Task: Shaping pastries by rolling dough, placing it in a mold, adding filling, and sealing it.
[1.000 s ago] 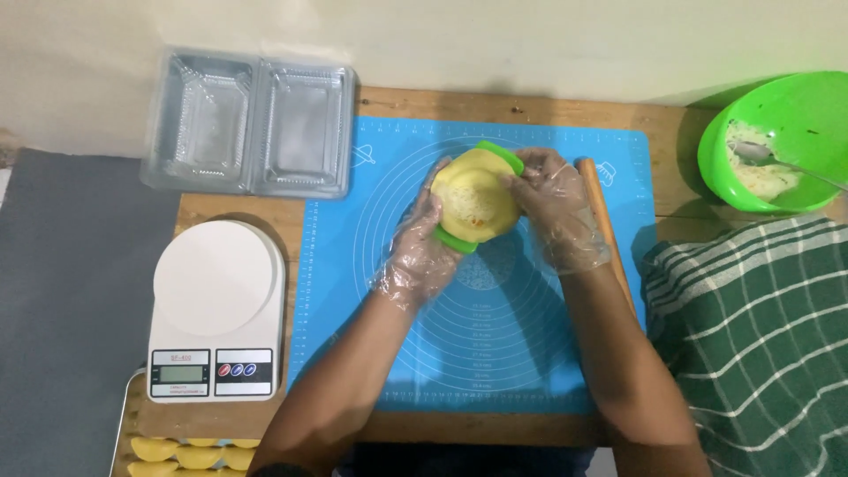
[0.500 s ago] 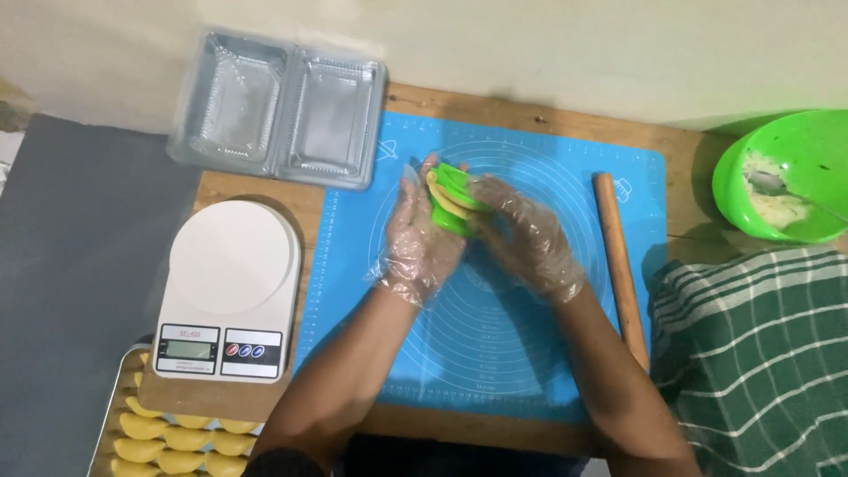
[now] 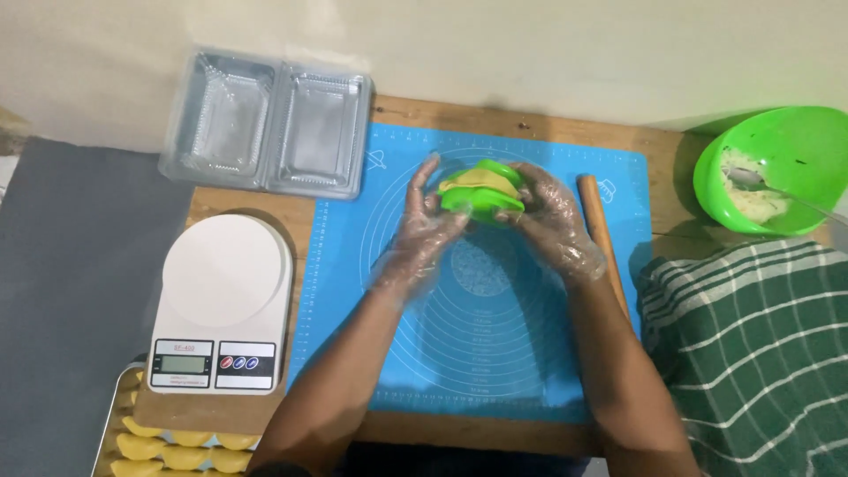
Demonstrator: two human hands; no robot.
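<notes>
Pastries (image 3: 168, 439), yellow and crimped, lie in rows on a tray at the near left corner, just below a white kitchen scale (image 3: 223, 305). A green checked cloth (image 3: 751, 353) covers the near right.

Farther in, over the blue silicone mat (image 3: 477, 336), both hands wear thin clear plastic gloves. The left hand (image 3: 428, 221) and the right hand (image 3: 549, 216) are closed around a green hinged dumpling press (image 3: 481, 196), one on each side, holding it just above the mat. The press is folded nearly shut, and a pale yellow edge of dough (image 3: 473, 180) shows along its upper seam. The left fingers curl over the left rim, the right palm cups the right half.

The press looks like stiff, light plastic, easy to squeeze from both halves; the gloves may make it a little slippery, so the outer rims seem the surest place to hold. The dough inside looks soft and likely to tear if pulled.

A wooden rolling pin (image 3: 602, 238) lies just right of the right hand. Beyond that, a green bowl (image 3: 786, 150) holds a pale filling, and a clear plastic clamshell container (image 3: 269, 124) sits open at the far left.
</notes>
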